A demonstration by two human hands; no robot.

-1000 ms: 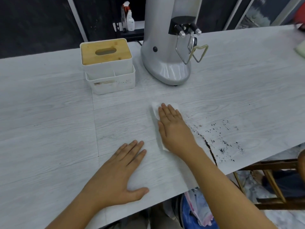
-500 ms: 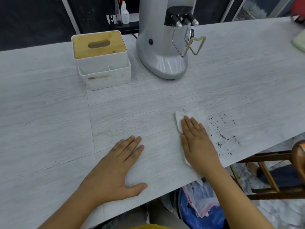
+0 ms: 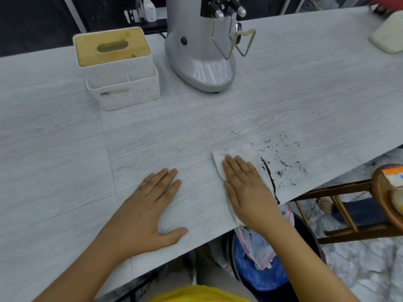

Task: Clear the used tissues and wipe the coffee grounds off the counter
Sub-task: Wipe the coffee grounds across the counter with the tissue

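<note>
My right hand [image 3: 246, 186] lies flat, palm down, on a white tissue [image 3: 237, 152] and presses it onto the pale wood-grain counter [image 3: 54, 149] near the front edge. Only the tissue's far end and left rim show past my fingers. Just right of this hand, dark coffee grounds [image 3: 281, 164] are scattered, with a thin dark line of them [image 3: 269, 173] running toward the counter's edge. My left hand [image 3: 148, 210] rests flat on the counter with fingers spread and holds nothing.
A white tissue box with a bamboo lid [image 3: 113, 59] and a silver coffee grinder [image 3: 202, 51] stand at the back. A bin with a blue liner [image 3: 261, 269] sits below the counter edge. At the right are a wooden stool [image 3: 383, 192] and a pale object [image 3: 388, 38].
My right hand slid the tissue to the right into the grounds, then drew back a little to the left. A dark line of grounds lies beside it. My left hand stayed put.
</note>
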